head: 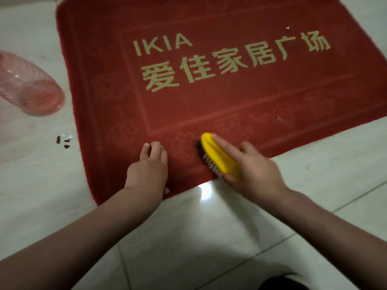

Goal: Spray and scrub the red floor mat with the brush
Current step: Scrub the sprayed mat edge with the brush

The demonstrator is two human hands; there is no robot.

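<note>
Right hand (251,170) grips brush (218,156) on mat (188,107); left hand (149,166) presses mat beside it.

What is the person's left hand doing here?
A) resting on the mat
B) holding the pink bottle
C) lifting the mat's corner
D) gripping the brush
A: the left hand rests on the mat beside the brush, which the right hand grips; the bottle is untouched.
</note>
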